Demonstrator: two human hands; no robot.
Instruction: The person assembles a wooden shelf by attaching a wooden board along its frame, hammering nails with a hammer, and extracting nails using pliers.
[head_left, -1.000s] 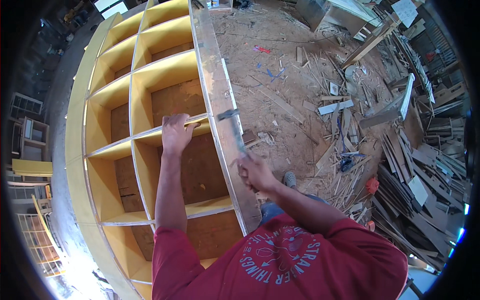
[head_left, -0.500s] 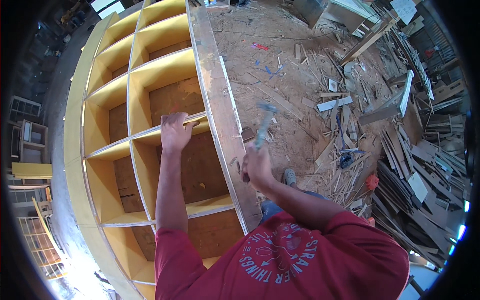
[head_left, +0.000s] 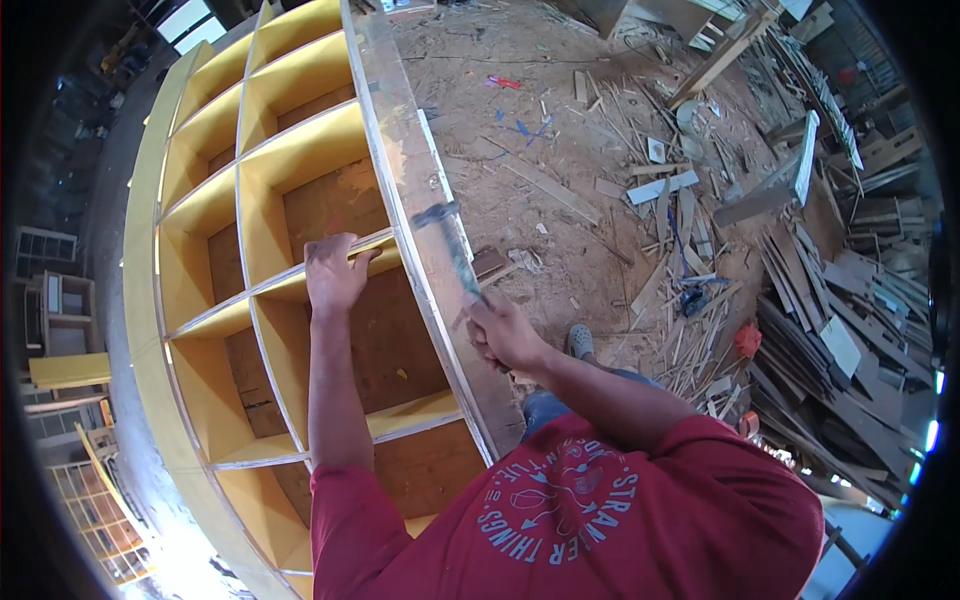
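Note:
A large wooden shelf unit (head_left: 382,165) with yellow-faced compartments lies on its back to my left. My left hand (head_left: 335,275) is closed over the edge of one shelf divider (head_left: 290,274), its thumb on the near side. In my right hand (head_left: 502,332) is a hammer (head_left: 459,252), held by its handle. The hammer head is over the unit's right side panel (head_left: 405,150), close to where the divider meets it. Whether the head touches the panel, I cannot tell. No nail can be made out there.
Wood scraps (head_left: 690,215) and sawdust litter the floor on the right, with a red tool (head_left: 503,82) farther off. A pile of boards (head_left: 835,350) lies at the far right. Frames and a yellow board (head_left: 70,371) stand beyond the unit on the left.
The hammer has swung left and down, from over the floor to the unit's side panel. My left hand keeps its hold on the divider. The view has shifted slightly.

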